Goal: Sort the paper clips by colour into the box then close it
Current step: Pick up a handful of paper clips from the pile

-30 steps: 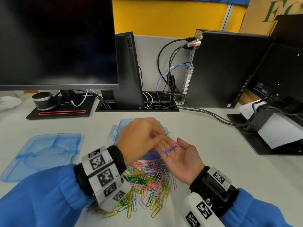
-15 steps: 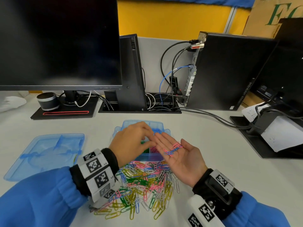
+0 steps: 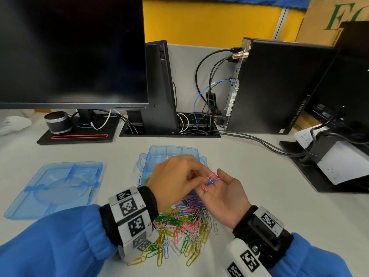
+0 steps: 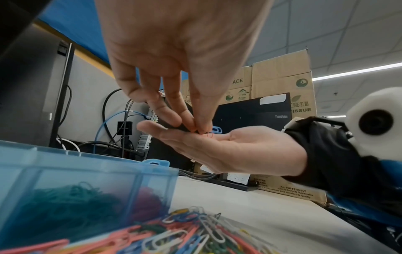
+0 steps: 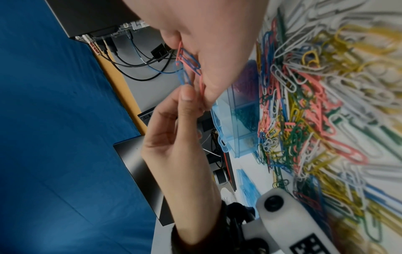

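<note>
Right hand (image 3: pixel 223 193): held palm up as a tray for a few pink and blue clips (image 3: pixel 211 179).
Left hand (image 3: pixel 175 179): one pink clip is pinched for sorting.
Box (image 3: pixel 159 154): left open at 12 o'clock of the pile (image 3: pixel 183 226), within reach.
Lid (image 3: pixel 54 186): set aside at 9 o'clock.
</note>
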`<action>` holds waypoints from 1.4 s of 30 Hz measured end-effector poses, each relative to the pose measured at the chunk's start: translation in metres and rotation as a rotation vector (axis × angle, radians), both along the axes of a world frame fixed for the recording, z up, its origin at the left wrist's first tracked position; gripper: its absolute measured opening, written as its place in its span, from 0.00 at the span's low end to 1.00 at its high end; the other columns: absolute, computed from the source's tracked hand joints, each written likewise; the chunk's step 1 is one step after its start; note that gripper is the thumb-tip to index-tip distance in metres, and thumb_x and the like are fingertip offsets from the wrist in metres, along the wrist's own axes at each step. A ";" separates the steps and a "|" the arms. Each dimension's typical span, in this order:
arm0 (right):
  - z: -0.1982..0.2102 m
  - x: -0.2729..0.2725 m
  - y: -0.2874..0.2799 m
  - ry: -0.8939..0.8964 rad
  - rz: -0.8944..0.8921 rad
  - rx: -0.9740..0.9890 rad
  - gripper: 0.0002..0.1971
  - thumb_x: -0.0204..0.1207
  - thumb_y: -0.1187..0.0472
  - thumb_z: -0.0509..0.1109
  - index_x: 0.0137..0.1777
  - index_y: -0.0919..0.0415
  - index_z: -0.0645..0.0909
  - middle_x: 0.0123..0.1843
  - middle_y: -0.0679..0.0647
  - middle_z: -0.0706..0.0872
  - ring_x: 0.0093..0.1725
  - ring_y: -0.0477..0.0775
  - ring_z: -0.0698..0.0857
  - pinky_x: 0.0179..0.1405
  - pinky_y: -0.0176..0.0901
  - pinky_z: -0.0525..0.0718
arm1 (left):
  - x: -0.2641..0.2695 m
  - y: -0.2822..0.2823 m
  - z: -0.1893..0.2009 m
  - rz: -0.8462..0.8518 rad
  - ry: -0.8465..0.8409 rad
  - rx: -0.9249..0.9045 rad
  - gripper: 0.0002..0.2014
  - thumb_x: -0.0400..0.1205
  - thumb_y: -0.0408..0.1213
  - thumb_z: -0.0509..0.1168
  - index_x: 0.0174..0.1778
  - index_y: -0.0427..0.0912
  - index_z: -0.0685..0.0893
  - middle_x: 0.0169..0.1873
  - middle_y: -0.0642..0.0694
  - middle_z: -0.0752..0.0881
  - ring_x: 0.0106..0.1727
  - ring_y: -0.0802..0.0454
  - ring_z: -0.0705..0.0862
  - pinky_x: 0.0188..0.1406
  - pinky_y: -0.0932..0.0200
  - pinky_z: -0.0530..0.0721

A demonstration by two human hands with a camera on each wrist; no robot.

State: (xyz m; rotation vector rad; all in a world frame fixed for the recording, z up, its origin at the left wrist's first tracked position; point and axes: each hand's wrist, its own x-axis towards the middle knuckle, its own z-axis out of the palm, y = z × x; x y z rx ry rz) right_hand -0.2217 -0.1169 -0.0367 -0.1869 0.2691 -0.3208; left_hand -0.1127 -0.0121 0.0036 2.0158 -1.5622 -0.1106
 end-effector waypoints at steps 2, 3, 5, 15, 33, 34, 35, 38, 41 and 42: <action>0.001 -0.001 0.002 -0.017 -0.004 0.019 0.29 0.82 0.53 0.51 0.72 0.76 0.72 0.69 0.71 0.79 0.59 0.69 0.85 0.44 0.51 0.89 | -0.001 -0.004 0.001 0.020 -0.015 0.004 0.04 0.79 0.52 0.68 0.44 0.62 0.87 0.47 0.63 0.83 0.43 0.66 0.81 0.39 0.67 0.75; 0.001 -0.001 0.002 -0.022 -0.006 0.025 0.28 0.83 0.53 0.50 0.70 0.76 0.73 0.66 0.71 0.81 0.56 0.68 0.86 0.43 0.50 0.89 | -0.002 -0.006 0.001 0.025 -0.034 0.016 0.05 0.79 0.53 0.68 0.46 0.61 0.88 0.48 0.63 0.83 0.44 0.66 0.80 0.40 0.67 0.74; 0.002 -0.001 0.004 -0.008 -0.013 0.012 0.24 0.83 0.54 0.51 0.63 0.75 0.77 0.56 0.69 0.85 0.50 0.65 0.88 0.41 0.47 0.89 | -0.004 -0.011 0.001 0.028 -0.074 0.041 0.07 0.78 0.54 0.68 0.48 0.61 0.89 0.50 0.63 0.81 0.47 0.66 0.80 0.41 0.66 0.72; 0.003 -0.001 0.003 0.087 -0.064 -0.047 0.22 0.84 0.54 0.50 0.53 0.71 0.78 0.45 0.64 0.86 0.41 0.61 0.90 0.37 0.45 0.90 | -0.008 -0.018 0.000 0.029 -0.179 0.048 0.07 0.78 0.51 0.67 0.45 0.56 0.89 0.53 0.63 0.79 0.48 0.63 0.80 0.38 0.62 0.68; -0.003 -0.001 -0.012 0.150 -0.051 -0.030 0.26 0.86 0.56 0.48 0.70 0.78 0.73 0.65 0.73 0.82 0.64 0.69 0.83 0.55 0.68 0.81 | 0.066 -0.025 0.007 0.202 0.099 0.029 0.02 0.79 0.49 0.70 0.41 0.59 0.86 0.34 0.62 0.87 0.40 0.59 0.82 0.50 0.49 0.84; -0.003 0.000 -0.012 0.153 -0.051 -0.031 0.26 0.86 0.56 0.48 0.70 0.78 0.73 0.65 0.73 0.82 0.63 0.70 0.83 0.55 0.68 0.81 | 0.069 -0.030 0.007 0.201 0.098 0.040 0.02 0.78 0.48 0.70 0.40 0.58 0.87 0.35 0.61 0.87 0.40 0.58 0.82 0.51 0.49 0.84; -0.003 0.000 -0.012 0.154 -0.051 -0.034 0.26 0.86 0.56 0.48 0.70 0.78 0.73 0.65 0.73 0.82 0.63 0.70 0.83 0.55 0.68 0.81 | 0.071 -0.035 0.007 0.203 0.096 0.049 0.02 0.78 0.47 0.71 0.40 0.57 0.87 0.35 0.59 0.88 0.39 0.57 0.83 0.52 0.49 0.84; -0.004 0.000 -0.013 0.152 -0.059 -0.040 0.26 0.86 0.56 0.48 0.70 0.78 0.73 0.65 0.73 0.82 0.61 0.70 0.83 0.54 0.68 0.81 | 0.077 -0.053 0.007 0.210 0.105 0.118 0.02 0.77 0.46 0.71 0.41 0.55 0.89 0.39 0.55 0.89 0.44 0.53 0.86 0.55 0.50 0.85; -0.004 0.000 -0.014 0.150 -0.061 -0.064 0.25 0.86 0.56 0.49 0.70 0.77 0.73 0.65 0.73 0.82 0.60 0.70 0.84 0.54 0.67 0.82 | 0.076 -0.064 0.006 0.105 0.090 0.348 0.12 0.81 0.46 0.69 0.55 0.46 0.90 0.55 0.48 0.89 0.58 0.51 0.85 0.63 0.54 0.81; -0.003 0.000 -0.015 0.149 -0.064 -0.074 0.25 0.86 0.57 0.49 0.70 0.78 0.73 0.65 0.73 0.83 0.59 0.70 0.85 0.53 0.67 0.83 | 0.073 -0.065 0.007 0.085 0.080 0.398 0.15 0.82 0.46 0.67 0.61 0.43 0.88 0.61 0.46 0.87 0.63 0.50 0.83 0.66 0.56 0.78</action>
